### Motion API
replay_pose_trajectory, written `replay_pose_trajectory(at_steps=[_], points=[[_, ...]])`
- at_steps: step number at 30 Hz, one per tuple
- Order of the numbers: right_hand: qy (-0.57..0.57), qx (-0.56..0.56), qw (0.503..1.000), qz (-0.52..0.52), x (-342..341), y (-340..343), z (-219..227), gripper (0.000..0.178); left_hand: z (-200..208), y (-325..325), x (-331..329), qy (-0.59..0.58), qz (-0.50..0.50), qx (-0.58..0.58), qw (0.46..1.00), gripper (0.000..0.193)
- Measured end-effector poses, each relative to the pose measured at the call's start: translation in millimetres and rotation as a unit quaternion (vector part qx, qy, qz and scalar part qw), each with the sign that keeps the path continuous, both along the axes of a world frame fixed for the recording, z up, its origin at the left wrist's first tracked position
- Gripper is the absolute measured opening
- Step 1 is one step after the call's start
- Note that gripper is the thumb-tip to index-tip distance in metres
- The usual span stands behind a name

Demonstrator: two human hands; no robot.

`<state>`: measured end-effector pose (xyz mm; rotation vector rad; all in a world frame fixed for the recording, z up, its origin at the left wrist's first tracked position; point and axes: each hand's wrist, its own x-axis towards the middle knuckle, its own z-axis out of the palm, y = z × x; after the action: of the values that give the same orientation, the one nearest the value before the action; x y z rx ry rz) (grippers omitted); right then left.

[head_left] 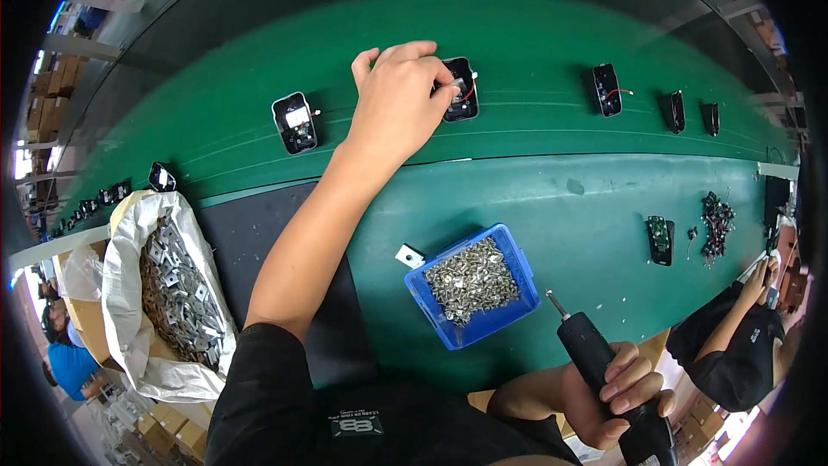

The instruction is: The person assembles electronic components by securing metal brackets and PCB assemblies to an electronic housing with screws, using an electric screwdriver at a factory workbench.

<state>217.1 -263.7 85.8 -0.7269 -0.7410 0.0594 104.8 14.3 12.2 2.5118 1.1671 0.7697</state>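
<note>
My left hand (pixel 399 102) reaches over the green conveyor belt, thumb and fingers pinched on a small grey metal plate (pixel 457 86) inside an open black housing (pixel 471 105). Red wire and a white connector stick out at that housing's right side; the hand covers its left part. In my right hand (pixel 617 397) is a black electric screwdriver (pixel 588 347), its bit pointing up and left beside a blue bin (pixel 454 335) full of small screws (pixel 473 283). Another black housing (pixel 296 123) with a shiny plate in it lies left of my left hand.
More black housings (pixel 607 91) sit along the belt on both sides. A white sack (pixel 129 311) of metal plates (pixel 185 293) stands at left. One plate (pixel 409 255) lies by the bin. A circuit board (pixel 660 238) and wired parts (pixel 716 226) lie at right, near another person (pixel 733 336).
</note>
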Motion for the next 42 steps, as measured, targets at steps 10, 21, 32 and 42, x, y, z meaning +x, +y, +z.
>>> replay_pose_trajectory(at_steps=[10,21,32,42], points=[[-0.010,-0.003,1.000,0.017,0,0,4,0.045,2,25,-3,-0.014,-0.010,-0.195,0.981,0.044],[0.020,0.037,0.998,0.052,-19,4,28,0.045,14,-12,-27,-0.045,-0.059,-0.119,0.990,0.079],[-0.021,0.115,0.987,0.113,-43,26,87,0.039,61,-90,-64,-0.267,-0.292,-0.151,0.906,0.095],[-0.073,0.056,0.993,0.069,-68,39,90,0.034,65,-101,-65,-0.299,-0.365,-0.141,0.870,0.081]])
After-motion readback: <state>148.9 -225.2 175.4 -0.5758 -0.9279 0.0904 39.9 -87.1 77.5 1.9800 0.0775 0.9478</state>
